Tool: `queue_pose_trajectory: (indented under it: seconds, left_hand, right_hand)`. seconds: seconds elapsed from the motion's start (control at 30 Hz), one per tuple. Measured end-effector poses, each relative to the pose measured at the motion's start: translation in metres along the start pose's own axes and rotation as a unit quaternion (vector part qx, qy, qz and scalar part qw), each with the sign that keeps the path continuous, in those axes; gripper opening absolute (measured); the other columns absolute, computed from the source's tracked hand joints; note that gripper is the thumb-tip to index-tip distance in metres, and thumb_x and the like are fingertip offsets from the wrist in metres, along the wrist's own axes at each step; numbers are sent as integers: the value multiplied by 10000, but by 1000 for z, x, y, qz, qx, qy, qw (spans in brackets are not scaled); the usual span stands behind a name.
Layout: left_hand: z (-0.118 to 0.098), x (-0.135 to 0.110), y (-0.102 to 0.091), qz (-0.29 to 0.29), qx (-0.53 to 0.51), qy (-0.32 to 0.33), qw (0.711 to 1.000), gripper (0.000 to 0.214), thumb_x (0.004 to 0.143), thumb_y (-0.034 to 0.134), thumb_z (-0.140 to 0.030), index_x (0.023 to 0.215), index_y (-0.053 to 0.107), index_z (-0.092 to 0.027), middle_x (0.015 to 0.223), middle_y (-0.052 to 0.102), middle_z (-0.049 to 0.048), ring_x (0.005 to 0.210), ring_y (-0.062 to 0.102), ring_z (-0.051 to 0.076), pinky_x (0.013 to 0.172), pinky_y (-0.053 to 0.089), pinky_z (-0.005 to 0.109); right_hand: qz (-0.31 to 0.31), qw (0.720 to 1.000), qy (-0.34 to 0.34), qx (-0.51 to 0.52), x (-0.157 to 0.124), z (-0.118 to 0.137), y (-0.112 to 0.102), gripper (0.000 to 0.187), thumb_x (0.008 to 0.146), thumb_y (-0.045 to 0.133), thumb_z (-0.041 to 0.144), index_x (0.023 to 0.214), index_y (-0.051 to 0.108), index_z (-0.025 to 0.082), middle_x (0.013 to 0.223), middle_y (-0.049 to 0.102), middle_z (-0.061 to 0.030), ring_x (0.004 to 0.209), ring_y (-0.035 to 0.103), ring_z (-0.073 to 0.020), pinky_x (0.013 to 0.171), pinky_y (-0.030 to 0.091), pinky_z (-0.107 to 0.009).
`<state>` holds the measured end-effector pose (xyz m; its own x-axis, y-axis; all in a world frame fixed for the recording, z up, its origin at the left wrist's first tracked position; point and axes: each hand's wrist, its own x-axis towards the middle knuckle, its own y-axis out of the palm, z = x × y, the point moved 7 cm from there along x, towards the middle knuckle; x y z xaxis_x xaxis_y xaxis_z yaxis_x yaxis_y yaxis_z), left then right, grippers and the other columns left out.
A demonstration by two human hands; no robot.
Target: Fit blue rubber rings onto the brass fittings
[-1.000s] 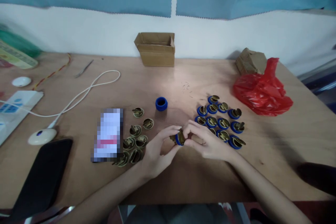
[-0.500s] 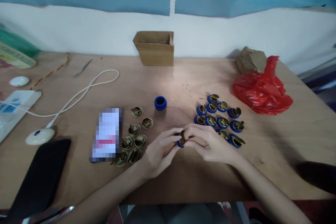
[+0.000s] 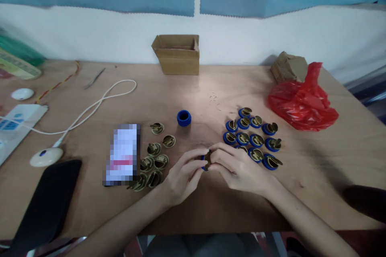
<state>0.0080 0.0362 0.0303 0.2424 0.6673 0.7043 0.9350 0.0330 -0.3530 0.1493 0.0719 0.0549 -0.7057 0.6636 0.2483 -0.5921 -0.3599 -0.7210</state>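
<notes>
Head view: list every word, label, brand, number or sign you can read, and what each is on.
No text can be read.
Green-and-yellow package: any print is too blurred.
Phone with lit screen: pixelated, unreadable.
White power strip: blue markings, too blurred to read.
Held blue-and-brass part: no lettering visible.

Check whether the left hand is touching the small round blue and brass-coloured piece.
Touching. The head view shows the left hand with fingers lapping over the piece, no gap between.
</notes>
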Motion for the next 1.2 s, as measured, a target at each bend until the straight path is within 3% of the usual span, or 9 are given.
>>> queue_pose_trajectory:
  seconds: [0.17, 0.4, 0.57, 0.7, 0.9, 1.07, 1.2]
  left_hand:
    - [1, -1, -2, -17, 11, -2, 1000, 574, 819, 647, 80, 1307, 519, -194, 1255, 661, 119, 1161, 680, 211, 950, 631, 356]
    - [6, -6, -6, -48, -16, -2, 999, 606, 797, 610, 94, 1298, 543, -240, 1133, 681, 71, 1137, 699, 232, 916, 651, 393]
    - [8, -11, -7, -56, -25, 13, 998, 700, 769, 595, 114, 1366, 513, -241, 1106, 669, 66, 1121, 704, 233, 897, 653, 376]
    - [14, -16, -7, -51, -21, -11, 998, 630, 784, 617, 86, 1320, 567, -243, 1115, 677, 69, 1102, 714, 235, 893, 651, 378]
    - [17, -19, -7, -47, -7, -22, 999, 558, 808, 623, 56, 1275, 606, -250, 1126, 698, 70, 1082, 726, 217, 873, 649, 340]
    - [16, -14, -8, -49, -17, -26, 998, 612, 777, 626, 92, 1291, 587, -238, 1152, 685, 74, 1098, 712, 211, 895, 642, 348]
    - [13, -2, -10, -67, -12, -53, 996, 593, 758, 690, 70, 1251, 585, -242, 1134, 700, 60, 1044, 715, 192, 873, 638, 343]
  right_hand:
    - [-9, 998, -19, -60, -2, 4, 1, 171, 1010, 446, 167, 1005, 617, 174, 1123, 675, -118, 879, 701, -196, 733, 612, -331]
    - [2, 989, -53, -139, -4, 14, 9, 280, 983, 383, 83, 975, 654, 153, 1101, 687, -147, 807, 703, -204, 650, 614, -327]
    - [-48, 975, -89, -200, -4, 22, 11, 312, 998, 372, 87, 895, 658, 158, 978, 718, -121, 768, 709, -193, 661, 620, -312]
    - [-62, 977, -101, -178, -4, 26, 10, 299, 1007, 380, 96, 947, 669, 144, 993, 737, -140, 782, 735, -218, 687, 642, -345]
    - [-55, 998, 21, -20, -3, 9, 9, 312, 999, 458, 172, 1290, 569, 147, 1041, 762, -127, 840, 761, -250, 735, 670, -388]
    - [-37, 993, -55, -99, -3, 13, 13, 274, 1005, 427, 127, 1177, 639, 158, 1156, 739, -148, 882, 760, -232, 757, 671, -368]
    - [-91, 988, -72, -98, -4, 13, 7, 199, 1003, 503, 142, 1166, 615, 169, 1202, 716, -140, 1056, 730, -242, 864, 650, -371]
